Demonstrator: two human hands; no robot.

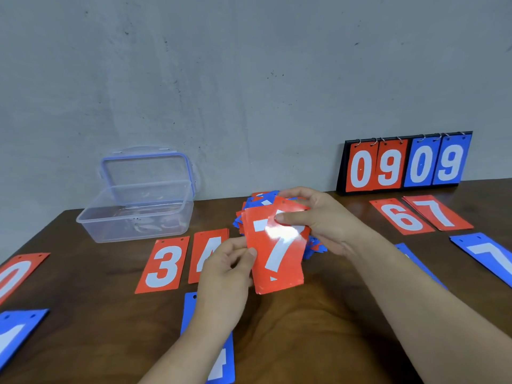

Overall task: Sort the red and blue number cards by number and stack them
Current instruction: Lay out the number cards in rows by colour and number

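Observation:
A small stack of red cards with a 7 (279, 256) on top is held above the table's middle. My left hand (225, 270) pinches its left edge. My right hand (313, 217) grips its top, thumb on the face. Behind them lies a loose pile of red and blue cards (259, 199). Flat on the table are a red 3 (163, 264), a red 4 (209, 245) partly hidden by my left hand, a red 6 (401, 217), a red 7 (437, 212), a blue 7 (487, 253), a red 0 (16, 273), a blue 1 (16, 333) and a blue 4 (219, 364).
An open clear plastic box (138, 212) with a blue-rimmed lid stands at the back left. A flip scoreboard (407, 164) reading 09 in red and 09 in blue leans at the back right by the grey wall. Another blue card (418, 261) shows under my right forearm.

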